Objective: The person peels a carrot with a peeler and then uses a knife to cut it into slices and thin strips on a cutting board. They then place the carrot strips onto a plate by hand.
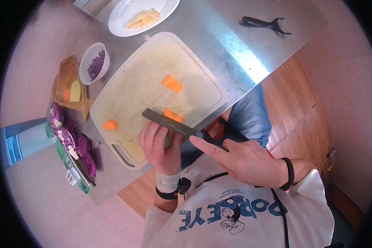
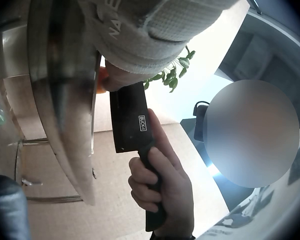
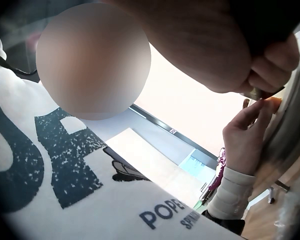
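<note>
My right hand (image 1: pixel 252 161) grips the dark handle of a black cleaver (image 2: pixel 130 117), its index finger stretched along the top of the blade. The blade stands on edge over the near part of the white cutting board (image 1: pixel 140 70). Close against the blade, my left hand (image 1: pixel 159 146) has curled fingers. In the right wrist view its thumb and fingers pinch an orange carrot piece (image 3: pixel 276 104), mostly hidden by the hand. Carrot shows beyond the blade in the head view. Farther up the board lie cut carrot pieces (image 1: pixel 172 84), and a rounded carrot chunk (image 1: pixel 110 125) sits at the left.
A white plate (image 1: pixel 169 6) with pale strips stands beyond the board. Leftward are a white bowl (image 1: pixel 83 66) of shredded purple cabbage, a basket (image 1: pixel 64 68) with vegetable pieces, and cut red cabbage (image 1: pixel 66 138). A black peeler (image 1: pixel 258 22) lies near the table's right edge.
</note>
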The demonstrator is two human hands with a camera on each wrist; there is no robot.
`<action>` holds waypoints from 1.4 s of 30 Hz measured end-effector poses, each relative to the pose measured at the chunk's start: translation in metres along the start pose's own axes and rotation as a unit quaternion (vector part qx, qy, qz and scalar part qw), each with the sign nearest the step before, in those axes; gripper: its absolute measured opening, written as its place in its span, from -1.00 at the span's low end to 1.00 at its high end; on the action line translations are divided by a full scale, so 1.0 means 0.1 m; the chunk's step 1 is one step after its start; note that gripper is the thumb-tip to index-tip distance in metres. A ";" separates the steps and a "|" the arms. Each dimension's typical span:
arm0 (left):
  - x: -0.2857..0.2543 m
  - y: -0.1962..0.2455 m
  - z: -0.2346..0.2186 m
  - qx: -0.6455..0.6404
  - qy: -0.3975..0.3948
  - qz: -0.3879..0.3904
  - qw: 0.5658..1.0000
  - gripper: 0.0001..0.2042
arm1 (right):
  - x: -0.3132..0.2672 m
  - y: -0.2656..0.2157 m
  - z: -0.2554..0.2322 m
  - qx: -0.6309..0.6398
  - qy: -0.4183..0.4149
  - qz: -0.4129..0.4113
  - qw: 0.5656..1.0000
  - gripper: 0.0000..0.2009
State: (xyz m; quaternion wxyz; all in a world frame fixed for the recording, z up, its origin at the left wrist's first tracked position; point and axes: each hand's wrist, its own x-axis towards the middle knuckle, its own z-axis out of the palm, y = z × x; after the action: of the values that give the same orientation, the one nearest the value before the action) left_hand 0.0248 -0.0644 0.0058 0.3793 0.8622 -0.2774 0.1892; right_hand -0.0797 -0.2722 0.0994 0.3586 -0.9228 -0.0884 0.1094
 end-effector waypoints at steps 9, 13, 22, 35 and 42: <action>0.02 0.00 -0.02 0.011 -0.007 0.001 1.000 -0.50 | 0.02 -0.03 -0.07 -0.013 -0.028 -0.002 1.000 -0.14; 0.02 0.00 -0.01 0.003 -0.001 0.002 1.000 -0.54 | 0.03 -0.04 -0.09 -0.030 -0.025 -0.008 0.999 -0.12; 0.00 0.00 0.00 -0.013 -0.008 -0.009 1.000 -0.61 | 0.03 -0.05 -0.11 -0.036 -0.026 -0.003 0.999 -0.14; 0.02 0.01 -0.01 -0.035 -0.017 -0.026 0.999 -0.62 | 0.04 -0.13 -0.18 -0.002 -0.050 0.032 0.998 -0.10; 0.03 0.02 0.01 -0.040 -0.005 -0.032 0.999 -0.64 | 0.09 -0.14 -0.14 -0.006 -0.054 0.042 0.998 -0.10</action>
State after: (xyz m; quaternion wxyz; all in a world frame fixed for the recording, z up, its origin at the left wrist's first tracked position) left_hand 0.0258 -0.0672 0.0073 0.4179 0.8559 -0.2585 0.1612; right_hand -0.0687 -0.2689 0.1178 0.3429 -0.9207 -0.0690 0.1733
